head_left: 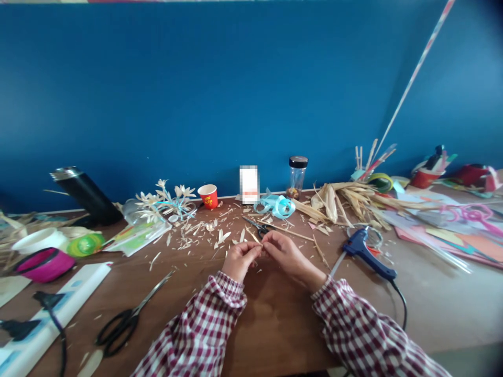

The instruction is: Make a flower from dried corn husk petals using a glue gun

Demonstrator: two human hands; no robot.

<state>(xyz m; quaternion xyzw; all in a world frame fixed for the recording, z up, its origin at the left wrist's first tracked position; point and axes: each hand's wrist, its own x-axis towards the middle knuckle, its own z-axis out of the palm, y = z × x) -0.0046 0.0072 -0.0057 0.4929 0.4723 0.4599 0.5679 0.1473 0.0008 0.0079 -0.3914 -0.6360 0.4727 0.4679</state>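
Note:
My left hand (239, 260) and my right hand (290, 257) meet fingertip to fingertip above the middle of the table. Both are closed in a pinch around a thin pale strip (253, 236), which looks like dried husk; most of it is hidden by the fingers. Just beyond them lie dark-handled scissors (261, 229), partly covered by my right hand. Pale husk petals (222, 238) and shavings are scattered in front of my left hand. A blue glue gun (369, 255) rests to the right of my right wrist, its glue stick pointing toward my sleeve.
Black-handled scissors (121, 327) and a white power strip (65, 309) lie at left. White flowers (173, 201), a red paper cup (208, 197), curled blue ribbon (279, 206), a lidded jar (297, 178) and dried husks (334, 201) line the back. Coloured paper (451, 238) covers the right.

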